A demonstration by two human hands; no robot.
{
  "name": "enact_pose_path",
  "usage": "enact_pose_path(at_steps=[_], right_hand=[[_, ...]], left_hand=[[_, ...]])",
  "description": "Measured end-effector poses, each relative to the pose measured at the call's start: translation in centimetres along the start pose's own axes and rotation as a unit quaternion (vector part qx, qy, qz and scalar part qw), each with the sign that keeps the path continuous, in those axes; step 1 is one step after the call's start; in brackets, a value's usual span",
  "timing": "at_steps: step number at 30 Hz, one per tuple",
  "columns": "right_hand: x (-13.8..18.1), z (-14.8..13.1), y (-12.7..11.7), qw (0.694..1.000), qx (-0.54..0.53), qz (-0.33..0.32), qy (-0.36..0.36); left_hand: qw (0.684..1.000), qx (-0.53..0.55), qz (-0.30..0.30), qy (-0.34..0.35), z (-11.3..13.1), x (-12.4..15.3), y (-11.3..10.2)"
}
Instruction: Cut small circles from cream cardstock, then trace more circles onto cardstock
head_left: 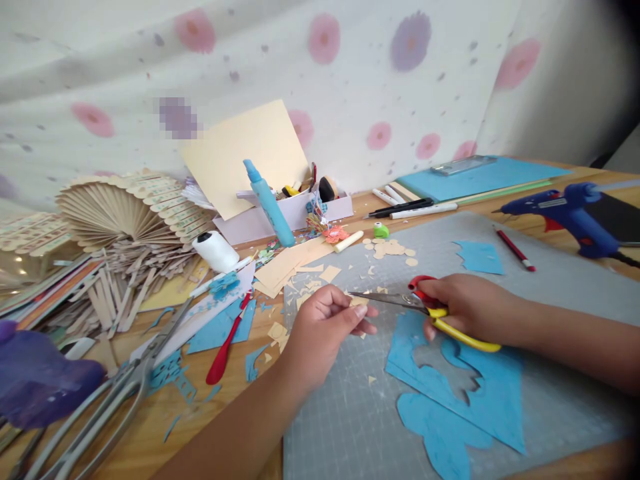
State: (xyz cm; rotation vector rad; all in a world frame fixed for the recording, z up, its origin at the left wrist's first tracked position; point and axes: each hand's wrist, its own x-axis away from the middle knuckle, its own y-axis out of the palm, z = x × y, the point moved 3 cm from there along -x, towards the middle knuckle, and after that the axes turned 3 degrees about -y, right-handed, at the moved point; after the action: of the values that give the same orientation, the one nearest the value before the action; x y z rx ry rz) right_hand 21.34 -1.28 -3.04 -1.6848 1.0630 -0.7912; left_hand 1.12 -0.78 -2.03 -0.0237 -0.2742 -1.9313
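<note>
My right hand (463, 310) grips a pair of scissors (425, 307) with red and yellow handles, fingers in the loops. The blades point left, and their tips reach a small piece of cream paper (358, 302). That piece is pinched between the thumb and fingers of my left hand (327, 320); part of it is hidden by the fingers. Both hands are over the grey cutting mat (345, 413). Below the scissors lies a blue sheet (480, 400) with curved cut-outs, and in front of it a blue cloud-like paper shape (440, 433). Small cream discs (390, 248) lie beyond my hands.
A blue glue gun (565, 213) and a red pencil (515, 248) lie at right. Large metal shears (135, 380), a red-handled tool (225, 353), wooden sticks (113, 300) and a thread spool (215, 251) crowd the left. Behind stand a white box (240, 227) and a blue bottle (270, 207).
</note>
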Motion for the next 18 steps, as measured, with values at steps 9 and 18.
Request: enact_pose_path(at_steps=[9, 18], right_hand=[[1.1, -0.6, -0.8, 0.999, -0.019, -0.041, 0.011], [1.4, -1.0, -0.9, 0.997, -0.054, -0.057, 0.010]], left_hand=[[1.000, 0.011, -0.013, -0.003, -0.1, 0.0, -0.1], [0.996, 0.078, -0.035, 0.002, 0.3, 0.4, 0.3]])
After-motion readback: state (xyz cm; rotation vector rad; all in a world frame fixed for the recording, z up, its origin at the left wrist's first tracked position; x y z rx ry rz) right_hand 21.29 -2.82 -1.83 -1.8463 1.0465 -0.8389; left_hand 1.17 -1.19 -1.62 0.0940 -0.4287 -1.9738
